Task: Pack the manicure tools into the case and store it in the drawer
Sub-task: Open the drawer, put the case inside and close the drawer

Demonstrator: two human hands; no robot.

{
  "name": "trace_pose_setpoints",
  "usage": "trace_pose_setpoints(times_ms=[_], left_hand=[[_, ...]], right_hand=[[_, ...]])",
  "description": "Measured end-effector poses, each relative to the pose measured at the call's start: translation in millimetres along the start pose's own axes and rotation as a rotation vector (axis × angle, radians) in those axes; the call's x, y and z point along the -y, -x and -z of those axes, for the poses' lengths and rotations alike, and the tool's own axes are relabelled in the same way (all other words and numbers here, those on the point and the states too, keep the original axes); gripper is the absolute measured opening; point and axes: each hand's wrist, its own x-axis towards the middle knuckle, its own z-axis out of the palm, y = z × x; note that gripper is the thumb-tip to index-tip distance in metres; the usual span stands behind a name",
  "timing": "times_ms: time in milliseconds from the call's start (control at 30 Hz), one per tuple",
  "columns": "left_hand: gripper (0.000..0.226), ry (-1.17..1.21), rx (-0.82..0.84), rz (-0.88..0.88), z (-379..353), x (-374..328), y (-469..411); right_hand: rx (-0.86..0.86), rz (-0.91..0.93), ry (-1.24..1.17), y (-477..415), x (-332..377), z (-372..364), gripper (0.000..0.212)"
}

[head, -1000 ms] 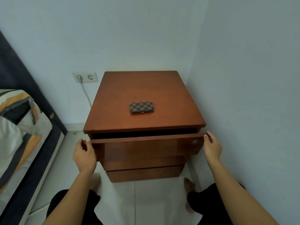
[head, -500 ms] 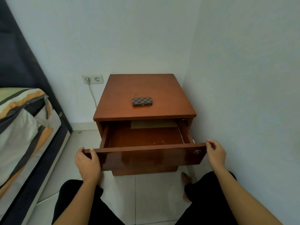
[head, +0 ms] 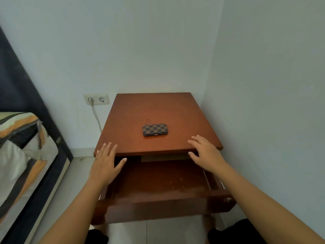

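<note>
Head view: checkered case (head: 154, 129) lay shut, flat, mid-frame on the nightstand's tabletop (head: 126, 124), clasp edge toward the person. Drawer (head: 165, 180) below stood pulled out, floor bare but for a pale sheet at the back. Left hand (head: 105, 164) and right hand (head: 204, 154) hovered over the front edge, fingers spread, each grip released, holding nothing; the right sat nearer the case, not touching. No loose tools seen.

Judged: small, light, rigid shell with a smooth, likely slick covering. Best pinched across the short sides, thumb under the clasp edge, kept level so the clasp stays closed.
</note>
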Motion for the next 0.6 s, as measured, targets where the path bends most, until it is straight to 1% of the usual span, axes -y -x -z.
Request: trace_pose_setpoints(times_ms=[100,233,333,467,533,600], left_hand=[[0.075,-0.009,0.065,-0.035,-2,-5,-38],[0.077,-0.017,0.155,-0.027,-3,-12,-83],[0.079,0.018,0.157,-0.031,-8,-13,-109],[0.075,0.03,0.166,-0.013,-18,-10,-125],[0.074,0.018,0.163,-0.008,-25,-7,-124],[0.073,0.003,0.152,-0.009,-29,-5,-122]], right_hand=[[0.043,0.086,0.05,-49,21,-7,0.056],[0.125,0.127,0.074,-112,45,-25,0.066],[0.195,0.176,0.036,-147,55,-38,0.07],[0.288,0.233,0.009,-172,65,-55,0.072],[0.283,0.272,-0.004,-178,65,-63,0.072],[0.261,0.267,-0.033,-178,65,-66,0.071]])
